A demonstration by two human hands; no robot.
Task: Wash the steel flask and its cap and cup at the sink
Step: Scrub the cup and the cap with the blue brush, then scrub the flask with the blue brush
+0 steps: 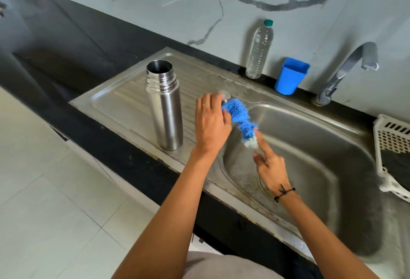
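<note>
1. Nearest the camera, two bare forearms reach up from six o'clock toward the stainless-steel sink basin (310, 145), the right wrist wearing a thin black cord bracelet (285, 193).
2. Right hand (271, 166), just right of centre, grips the handle end of a blue-and-white bristle bottle brush (240, 119), with the index finger laid straight along the stem and the other fingers curled under.
3. Left hand (210, 123), at centre, curls round a small steel piece (225, 95) of which only a rim shows past the fingertips; whether it is the cup or the cap I cannot tell. The brush head touches or enters it.
4. At about nine o'clock from the hands, the tall cylindrical steel flask (165, 105) stands upright and uncapped on the ribbed steel drainboard (124, 101), apart from both hands.
5. Farther back, at one o'clock, a clear plastic bottle with a green cap (259, 50) and a blue plastic tumbler (290, 76) stand against the marble wall; the curved chrome tap (350, 67) is at two o'clock, and a white plastic basket (390, 143) at three.
6. Risks, as I judge them: the small wet piece could slip from the left fingers and clatter into the basin, and a left elbow swing could topple the flask, standing near the drainboard's front edge.
</note>
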